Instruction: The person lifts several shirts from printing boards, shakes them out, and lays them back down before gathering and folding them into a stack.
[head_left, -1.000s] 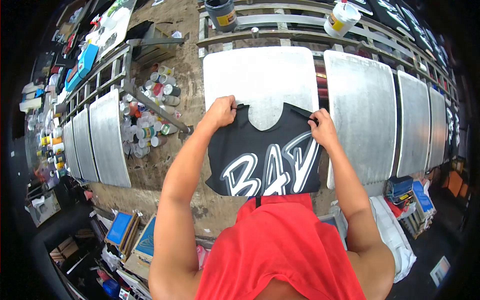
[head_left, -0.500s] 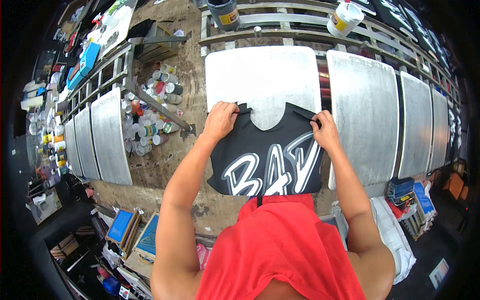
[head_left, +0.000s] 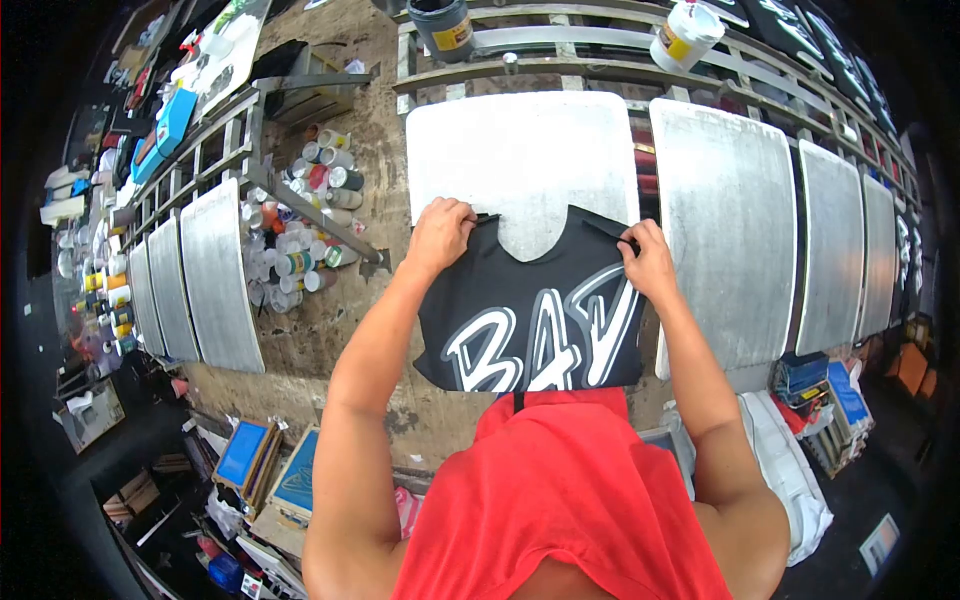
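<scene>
A black fabric piece with white and grey lettering lies over the lower part of a white board. Its curved neckline faces away from me, and bare board shows inside the curve. My left hand pinches the fabric's upper left corner, fingers closed. At the upper right corner, my right hand grips the edge between thumb and fingers. The fabric's lower edge reaches the red shirt that I wear.
More grey boards stand in a row to the right, others at the left. Beyond are a rack with a dark bucket and a white bucket. Many containers lie at the left. Framed screens lean at the lower left.
My left hand has shifted very slightly at the upper left corner, and the fabric edge beside it looks flatter. My right hand keeps nearly the same place and grip.
</scene>
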